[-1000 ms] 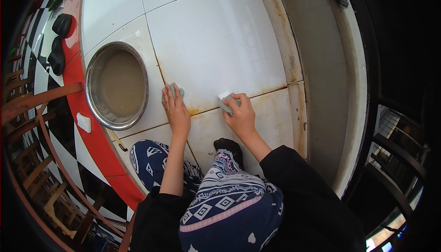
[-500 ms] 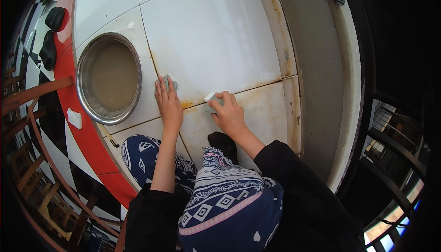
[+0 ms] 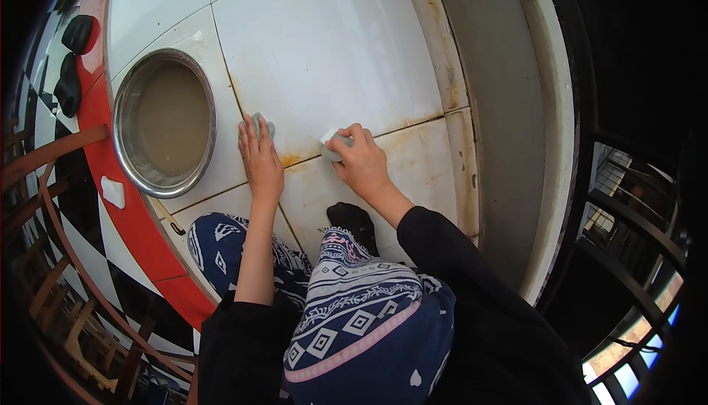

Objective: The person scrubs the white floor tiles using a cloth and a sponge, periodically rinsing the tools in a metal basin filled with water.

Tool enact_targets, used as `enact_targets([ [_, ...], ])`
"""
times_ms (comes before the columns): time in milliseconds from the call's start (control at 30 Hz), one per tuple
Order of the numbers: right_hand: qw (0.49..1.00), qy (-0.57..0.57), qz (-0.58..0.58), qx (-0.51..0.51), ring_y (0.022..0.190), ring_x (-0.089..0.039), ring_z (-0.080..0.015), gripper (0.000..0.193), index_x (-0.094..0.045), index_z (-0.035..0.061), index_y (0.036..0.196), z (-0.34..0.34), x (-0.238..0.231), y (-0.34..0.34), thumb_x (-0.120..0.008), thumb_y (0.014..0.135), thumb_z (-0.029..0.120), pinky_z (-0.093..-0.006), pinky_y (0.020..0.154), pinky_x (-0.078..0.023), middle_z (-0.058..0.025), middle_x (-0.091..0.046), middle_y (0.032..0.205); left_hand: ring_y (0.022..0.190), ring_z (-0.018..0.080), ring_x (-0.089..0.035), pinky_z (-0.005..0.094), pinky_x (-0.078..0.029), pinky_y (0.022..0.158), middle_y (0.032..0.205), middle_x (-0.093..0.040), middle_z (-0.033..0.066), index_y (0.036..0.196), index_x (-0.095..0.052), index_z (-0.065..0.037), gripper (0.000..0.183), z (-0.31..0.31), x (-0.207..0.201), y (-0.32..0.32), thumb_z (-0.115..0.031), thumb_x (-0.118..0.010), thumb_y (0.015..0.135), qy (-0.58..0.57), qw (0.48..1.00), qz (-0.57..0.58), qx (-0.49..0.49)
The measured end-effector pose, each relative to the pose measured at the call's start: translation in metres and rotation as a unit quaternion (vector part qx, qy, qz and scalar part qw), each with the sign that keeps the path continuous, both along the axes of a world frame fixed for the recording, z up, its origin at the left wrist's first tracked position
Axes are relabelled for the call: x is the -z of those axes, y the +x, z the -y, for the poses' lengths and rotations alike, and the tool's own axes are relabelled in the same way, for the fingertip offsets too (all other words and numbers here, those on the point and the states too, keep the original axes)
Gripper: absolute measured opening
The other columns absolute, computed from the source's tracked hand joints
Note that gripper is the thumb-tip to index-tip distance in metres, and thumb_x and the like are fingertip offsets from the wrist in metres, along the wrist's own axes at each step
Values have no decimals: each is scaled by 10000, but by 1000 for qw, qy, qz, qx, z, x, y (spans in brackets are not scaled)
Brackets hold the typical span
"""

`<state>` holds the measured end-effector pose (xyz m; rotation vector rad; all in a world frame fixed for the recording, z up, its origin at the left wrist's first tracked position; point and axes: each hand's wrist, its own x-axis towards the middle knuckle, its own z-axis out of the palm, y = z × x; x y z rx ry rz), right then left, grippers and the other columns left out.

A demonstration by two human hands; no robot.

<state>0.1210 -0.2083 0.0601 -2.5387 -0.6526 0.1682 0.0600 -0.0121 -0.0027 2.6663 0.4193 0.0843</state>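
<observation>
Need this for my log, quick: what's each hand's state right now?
Left hand: open, fingers extended over a grey-green cloth.
Right hand: closed, holding a white-and-grey pad.

Floor (image 3: 332, 51): rust-stained white tile | silver basin (image 3: 168, 190) | grey-green cloth (image 3: 269, 129) | thin yellow tool (image 3: 167, 215) | white piece (image 3: 113, 192) on red border (image 3: 144, 239)

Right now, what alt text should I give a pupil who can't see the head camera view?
A person's right hand grips a white and grey-green pad on a rust-stained white tile floor, while the left hand presses a grey-green cloth. At left stands a metal basin of cloudy liquid.
</observation>
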Motion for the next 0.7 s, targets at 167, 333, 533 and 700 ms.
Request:
enact_targets([
  [167,988,-78,76,111,913,-560,-272,347,-644,173,922,93,7,57,-760,619,52,-370,624,-531,-49,-505,1016,1418,349,-153,483,-167,1133,1547,-160,138,1468,-261,-83,584,3,0,3,-51,-454,918,-7,1000,6,3],
  [333,992,-8,69,105,921,-552,-289,351,-624,141,938,40,11,18,-741,626,34,-377,642,-536,-78,-500,1026,1414,345,-163,473,-162,1138,1544,-166,142,1468,-260,-79,578,8,5,4,-66,-450,922,31,999,4,-15],
  [533,997,-25,22,-72,907,-552,-274,340,-621,154,923,19,4,30,-724,627,22,-375,623,-540,-77,-512,1027,1407,347,-185,474,-172,1135,1538,-185,146,1461,-276,-75,565,-7,0,-5,-68,-447,922,11,1000,-4,8],
  [700,987,-83,90,107,877,-551,-283,333,-631,156,922,68,12,78,-733,630,33,-367,608,-533,-83,-509,1011,1405,345,-194,472,-183,1131,1535,-194,146,1453,-291,-70,556,9,1,6,-65,-449,919,21,1000,11,-5],
])
